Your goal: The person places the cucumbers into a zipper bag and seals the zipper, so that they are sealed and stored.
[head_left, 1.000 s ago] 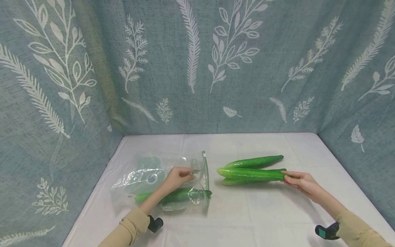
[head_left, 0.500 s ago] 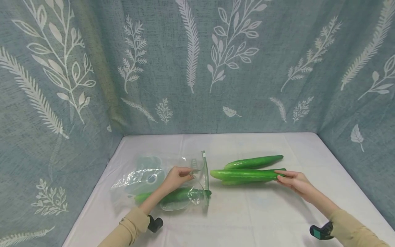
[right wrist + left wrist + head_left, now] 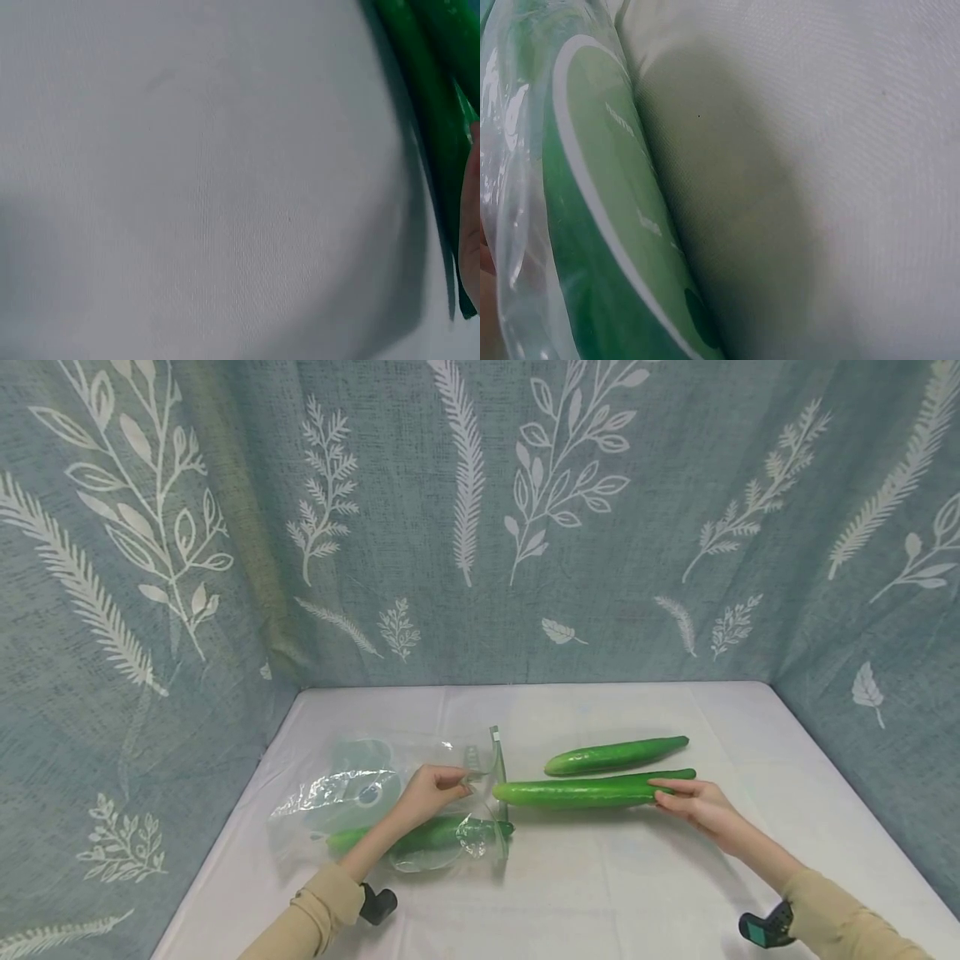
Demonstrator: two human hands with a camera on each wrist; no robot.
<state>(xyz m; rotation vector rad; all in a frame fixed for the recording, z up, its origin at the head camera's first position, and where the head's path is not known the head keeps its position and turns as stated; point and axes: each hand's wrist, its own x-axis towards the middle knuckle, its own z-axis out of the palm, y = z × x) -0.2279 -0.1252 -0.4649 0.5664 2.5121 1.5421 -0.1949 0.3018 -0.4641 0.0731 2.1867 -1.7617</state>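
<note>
My left hand [image 3: 429,794] pinches the upper layer of a clear zip bag [image 3: 315,806] near its mouth, which faces right. Inside the bag lies one cucumber [image 3: 420,839], partly behind the forearm; its printed film shows close up in the left wrist view. My right hand [image 3: 701,810] holds another cucumber [image 3: 573,793] by its right end, between thumb and fingers. That cucumber's pale tip is at the bag's mouth; whether it has passed inside I cannot tell. Just behind it a further cucumber [image 3: 681,773] is mostly hidden. In the right wrist view, green cucumbers [image 3: 431,112] and the thumb fill the right edge.
One more cucumber [image 3: 618,756] lies farther back on the white-covered table [image 3: 600,893]. A blue-grey curtain [image 3: 495,610] with white leaf prints stands behind and along both sides. Dark devices sit at both wrists.
My right hand has moved left with its cucumber, whose tip has travelled to the bag's mouth. The cucumber also comes lower in the view. The left hand and bag stay put.
</note>
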